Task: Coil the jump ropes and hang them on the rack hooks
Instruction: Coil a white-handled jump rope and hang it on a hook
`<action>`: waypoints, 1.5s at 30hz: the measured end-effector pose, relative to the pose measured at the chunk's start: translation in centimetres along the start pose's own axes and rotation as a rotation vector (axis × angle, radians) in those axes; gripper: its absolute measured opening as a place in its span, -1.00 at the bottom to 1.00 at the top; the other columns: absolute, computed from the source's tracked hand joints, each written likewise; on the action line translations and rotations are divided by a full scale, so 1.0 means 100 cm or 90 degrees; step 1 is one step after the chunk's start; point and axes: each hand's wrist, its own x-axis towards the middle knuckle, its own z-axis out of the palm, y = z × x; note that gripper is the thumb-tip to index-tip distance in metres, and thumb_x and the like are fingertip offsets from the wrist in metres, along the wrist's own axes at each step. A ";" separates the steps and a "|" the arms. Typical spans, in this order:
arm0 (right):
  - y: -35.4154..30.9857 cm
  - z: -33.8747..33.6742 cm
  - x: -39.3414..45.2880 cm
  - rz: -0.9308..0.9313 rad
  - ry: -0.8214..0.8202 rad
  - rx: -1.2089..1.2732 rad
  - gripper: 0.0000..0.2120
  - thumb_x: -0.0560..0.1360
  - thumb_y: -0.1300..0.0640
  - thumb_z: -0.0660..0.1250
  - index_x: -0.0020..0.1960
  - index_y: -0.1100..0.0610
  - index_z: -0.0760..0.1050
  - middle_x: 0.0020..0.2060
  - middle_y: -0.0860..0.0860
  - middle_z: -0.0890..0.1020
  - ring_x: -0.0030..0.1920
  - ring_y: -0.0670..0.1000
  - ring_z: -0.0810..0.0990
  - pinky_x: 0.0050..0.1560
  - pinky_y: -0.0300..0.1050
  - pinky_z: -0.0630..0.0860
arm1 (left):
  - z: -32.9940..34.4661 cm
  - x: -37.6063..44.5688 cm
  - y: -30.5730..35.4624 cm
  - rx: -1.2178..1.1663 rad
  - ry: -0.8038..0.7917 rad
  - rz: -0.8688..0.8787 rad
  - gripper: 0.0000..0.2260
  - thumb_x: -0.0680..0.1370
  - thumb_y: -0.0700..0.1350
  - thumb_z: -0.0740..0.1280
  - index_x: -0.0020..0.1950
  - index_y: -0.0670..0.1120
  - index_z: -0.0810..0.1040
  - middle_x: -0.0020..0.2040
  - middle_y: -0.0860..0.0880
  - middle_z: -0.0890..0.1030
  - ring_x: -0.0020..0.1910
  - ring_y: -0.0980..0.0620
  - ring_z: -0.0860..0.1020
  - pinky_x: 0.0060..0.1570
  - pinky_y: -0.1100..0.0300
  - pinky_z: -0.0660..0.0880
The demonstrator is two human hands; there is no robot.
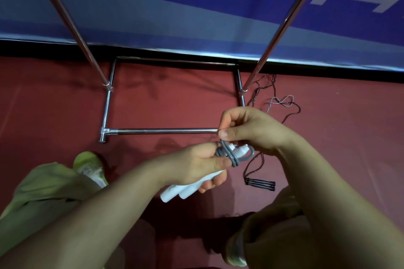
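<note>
Two white handles (185, 189) sit gripped in the left hand (196, 164); the right hand (247, 131) pinches the grey rope (229, 155) just above.

Place: a sports hall or gym, seen from standing height looking down.
Floor: dull red sports mat (65, 116) with flat seams.
Wall: blue banner (196, 17) with large white block shapes, above a black strip.
Gear: chrome rack (161, 131) on a tube base; a black jump rope (260, 182) lying loose on the mat beside it.
Footwear: light green sports shoe (90, 166).
</note>
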 end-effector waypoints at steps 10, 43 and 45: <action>0.025 0.016 0.019 0.068 0.120 0.194 -0.54 0.50 -0.22 0.20 -0.28 0.14 0.53 -0.45 0.08 0.49 -0.47 0.00 0.37 -0.44 -0.17 0.26 | -0.011 0.009 0.001 -0.183 0.194 0.058 -0.81 0.61 -0.08 0.17 -0.13 -0.14 0.43 -0.41 -0.05 0.48 -0.51 0.04 0.36 -0.46 0.20 0.33; 0.036 0.026 0.012 -0.027 0.203 0.129 -0.67 0.47 -0.02 0.21 -0.27 0.24 0.45 -0.45 0.10 0.31 -0.49 -0.03 0.28 -0.48 -0.24 0.11 | -0.040 -0.003 0.003 -0.306 0.112 -0.038 -0.31 0.37 0.00 0.37 0.47 -0.06 0.24 -0.13 -0.17 0.68 -0.26 -0.09 0.65 -0.30 0.07 0.60; 0.037 0.025 0.011 -0.022 0.210 0.129 -0.66 0.46 -0.03 0.22 -0.23 0.28 0.43 -0.48 0.07 0.28 -0.48 -0.02 0.28 -0.49 -0.24 0.11 | -0.036 -0.007 0.001 -0.268 0.062 -0.096 -0.54 0.37 0.01 0.38 0.23 -0.08 0.46 -0.17 -0.14 0.68 -0.30 -0.06 0.64 -0.27 0.05 0.60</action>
